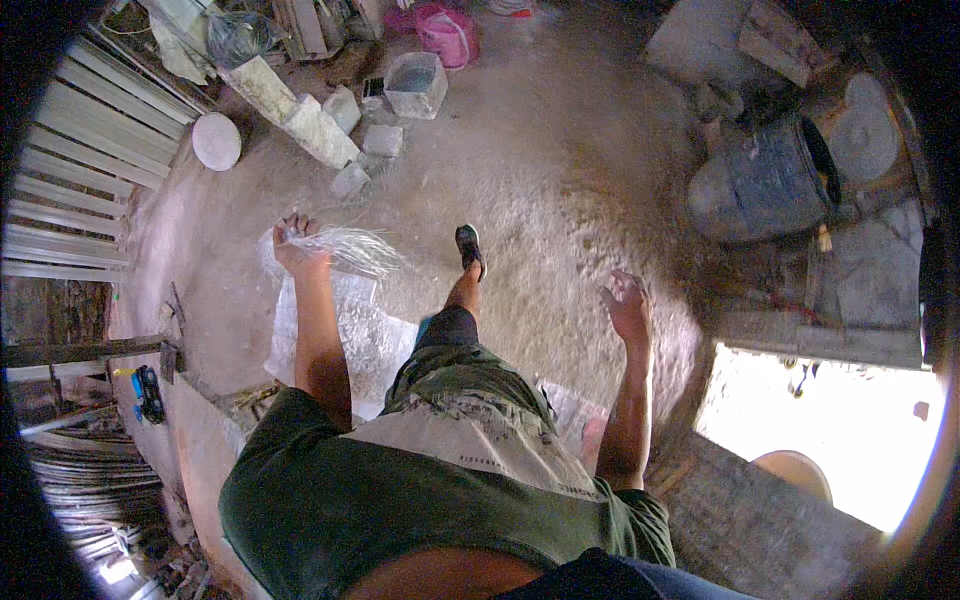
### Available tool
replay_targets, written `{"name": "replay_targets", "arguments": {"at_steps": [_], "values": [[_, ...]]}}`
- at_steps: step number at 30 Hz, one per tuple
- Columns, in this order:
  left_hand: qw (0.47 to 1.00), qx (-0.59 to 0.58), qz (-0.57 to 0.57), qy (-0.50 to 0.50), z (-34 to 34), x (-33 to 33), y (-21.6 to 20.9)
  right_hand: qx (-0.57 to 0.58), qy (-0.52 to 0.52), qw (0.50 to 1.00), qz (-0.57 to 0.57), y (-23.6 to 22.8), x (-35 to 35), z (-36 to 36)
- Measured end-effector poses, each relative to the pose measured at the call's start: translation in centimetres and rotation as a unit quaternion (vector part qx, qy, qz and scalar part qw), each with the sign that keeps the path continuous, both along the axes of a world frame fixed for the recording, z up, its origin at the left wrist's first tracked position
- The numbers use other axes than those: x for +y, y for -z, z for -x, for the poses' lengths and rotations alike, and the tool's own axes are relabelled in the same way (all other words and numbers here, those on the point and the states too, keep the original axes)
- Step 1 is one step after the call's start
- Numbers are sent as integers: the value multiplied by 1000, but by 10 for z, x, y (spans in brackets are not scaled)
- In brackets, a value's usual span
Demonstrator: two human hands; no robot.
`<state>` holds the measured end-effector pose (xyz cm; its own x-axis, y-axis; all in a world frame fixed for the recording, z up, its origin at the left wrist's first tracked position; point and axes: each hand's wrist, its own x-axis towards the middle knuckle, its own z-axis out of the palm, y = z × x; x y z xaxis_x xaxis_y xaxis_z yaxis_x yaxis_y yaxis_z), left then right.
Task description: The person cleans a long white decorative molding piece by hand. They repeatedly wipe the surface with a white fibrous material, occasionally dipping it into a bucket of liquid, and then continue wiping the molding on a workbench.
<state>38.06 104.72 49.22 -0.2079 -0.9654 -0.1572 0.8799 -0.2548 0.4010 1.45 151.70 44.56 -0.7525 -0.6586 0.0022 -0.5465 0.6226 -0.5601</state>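
My left hand [298, 246] is closed around a bundle of thin, whitish, see-through strands [358, 248], which fans out to the right of the fist. The strands look like plastic string or strips; their exact kind is hard to make out. Below that hand and beside my left forearm, a pale sheet [365, 330] lies on the floor. Out to the right, my right hand [630, 308] hangs over the floor with loosely bent fingers apart and nothing visible in it. One foot in a dark shoe [469, 250] is forward between the hands.
Ahead on the left are a long pale block [305, 125], a square tub of liquid [415, 85], a pink bag [447, 36] and a round white disc [216, 141]. A large dark barrel [765, 180] lies to the right, above a bright doorway [820, 430]. Slats [80, 160] line the left.
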Motion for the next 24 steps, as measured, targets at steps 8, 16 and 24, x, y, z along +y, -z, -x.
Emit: {"name": "replay_targets", "arguments": {"at_steps": [8,16,24], "values": [[994,-13,-54,-97,145,-173,32,50,-96,944,-310,156,-133,189],[997,-35,33,-56,331,-379,-85,-40,-359,764,-534,205,-215,252],[996,-13,85,-23,456,-532,-103,-315,-207,807,-455,168,-307,344]]}}
